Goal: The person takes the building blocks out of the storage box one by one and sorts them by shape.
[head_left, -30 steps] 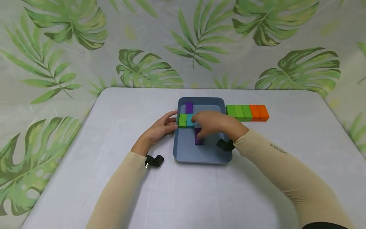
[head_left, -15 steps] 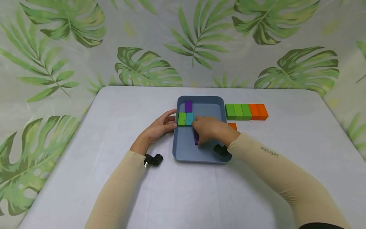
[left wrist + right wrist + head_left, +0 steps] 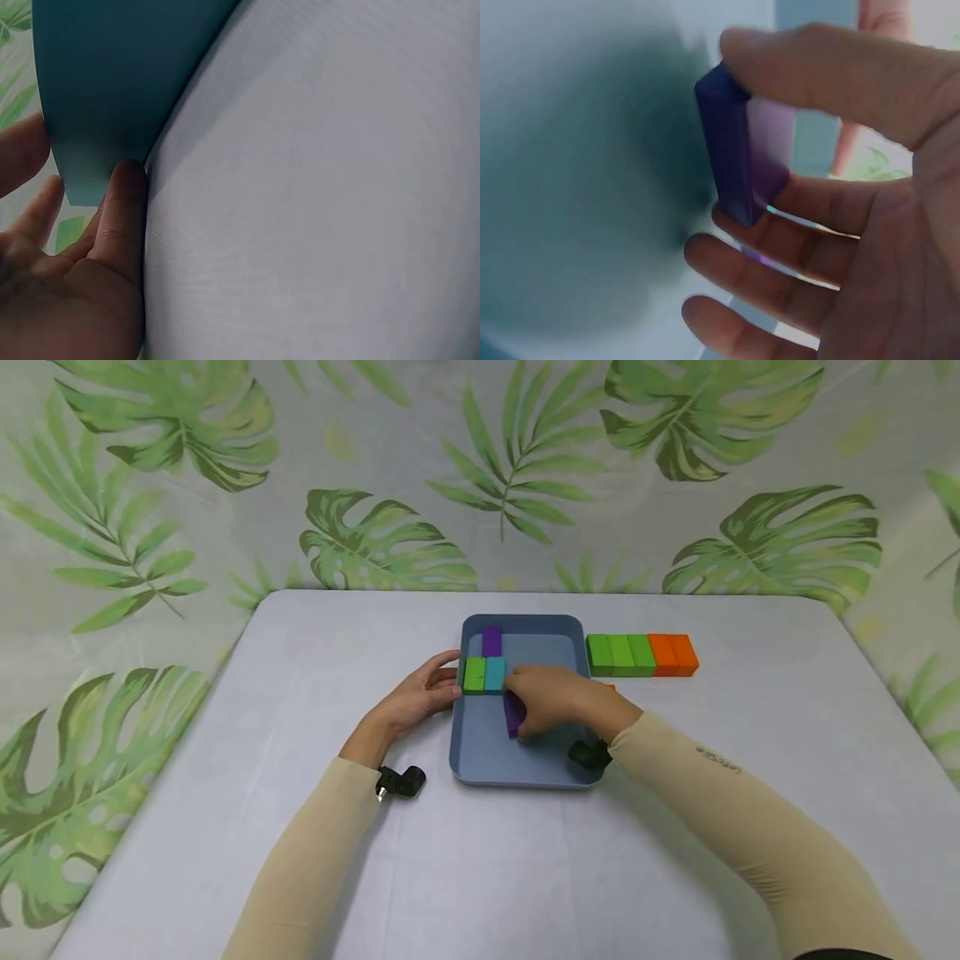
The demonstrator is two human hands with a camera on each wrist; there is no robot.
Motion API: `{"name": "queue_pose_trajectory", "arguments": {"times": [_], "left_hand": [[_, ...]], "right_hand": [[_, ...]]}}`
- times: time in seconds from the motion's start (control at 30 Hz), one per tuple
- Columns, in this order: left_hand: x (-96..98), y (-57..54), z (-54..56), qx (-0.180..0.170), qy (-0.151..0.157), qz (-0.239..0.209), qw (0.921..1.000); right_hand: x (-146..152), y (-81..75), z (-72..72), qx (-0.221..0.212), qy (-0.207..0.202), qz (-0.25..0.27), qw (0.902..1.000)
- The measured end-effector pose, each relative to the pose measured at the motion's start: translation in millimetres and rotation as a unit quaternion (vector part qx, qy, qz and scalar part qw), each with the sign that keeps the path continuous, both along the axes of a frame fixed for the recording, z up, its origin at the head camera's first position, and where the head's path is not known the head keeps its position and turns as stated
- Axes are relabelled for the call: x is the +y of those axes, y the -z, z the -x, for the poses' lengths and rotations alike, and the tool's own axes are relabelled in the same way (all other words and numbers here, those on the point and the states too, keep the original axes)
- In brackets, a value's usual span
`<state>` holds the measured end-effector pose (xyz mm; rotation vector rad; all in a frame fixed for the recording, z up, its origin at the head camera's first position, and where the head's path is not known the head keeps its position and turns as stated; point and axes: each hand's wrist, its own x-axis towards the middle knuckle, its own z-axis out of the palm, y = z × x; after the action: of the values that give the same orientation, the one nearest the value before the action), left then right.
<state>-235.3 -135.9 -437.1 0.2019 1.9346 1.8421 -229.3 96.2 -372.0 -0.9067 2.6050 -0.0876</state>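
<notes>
Honestly, it's the purple block point(image 3: 513, 714) I'd worry about. My right fingers point(image 3: 780, 236) pinch it by its ends, slightly askew within the blue-grey tray point(image 3: 487, 764), just beside the cyan block point(image 3: 495, 674); can't tell if it touches the bottom. Squeeze unevenly and it might twist loose. Swing its far end and I'd probably nudge the cyan block and the green block point(image 3: 474, 676) next to it out of line. My left fingers point(image 3: 124, 217) rest relaxed against the tray's side, so a shove rightward could skate it across the surface point(image 3: 480, 877).

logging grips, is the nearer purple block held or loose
Held: the right hand pinches the purple block between thumb and fingers.
</notes>
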Motion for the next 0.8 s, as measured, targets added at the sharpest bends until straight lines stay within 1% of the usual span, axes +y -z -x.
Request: {"name": "queue_pose_trajectory", "arguments": {"times": [0.13,0.3,0.47,0.57,0.67,0.8], "left_hand": [[-0.7,-0.7,-0.8,0.002,0.004,-0.002,1.0],[-1.9,-0.8,-1.8,0.001,0.006,-0.002,1.0],[-4.1,0.4,-1.8,0.001,0.008,-0.003,1.0],[-3.9,1.1,-0.8,0.002,0.007,-0.006,1.0],[-3.0,1.6,0.0,0.0,0.006,-0.007,1.0],[-2.4,1.1,0.2,-0.002,0.005,-0.006,1.0]], "right_hand": [[5,-4.3,0.3,-0.022,0.004,0.059,0.998],[11,-10.2,1.7,-0.015,0.014,0.12,0.9925],[17,-19.8,-1.0,-0.009,0.035,0.182,0.9826],[21,-24.5,-3.1,0.004,0.039,0.213,0.9763],[25,-26.9,-4.4,0.012,0.042,0.233,0.9714],[31,-27.7,-5.6,0.008,0.05,0.266,0.9625]]}}
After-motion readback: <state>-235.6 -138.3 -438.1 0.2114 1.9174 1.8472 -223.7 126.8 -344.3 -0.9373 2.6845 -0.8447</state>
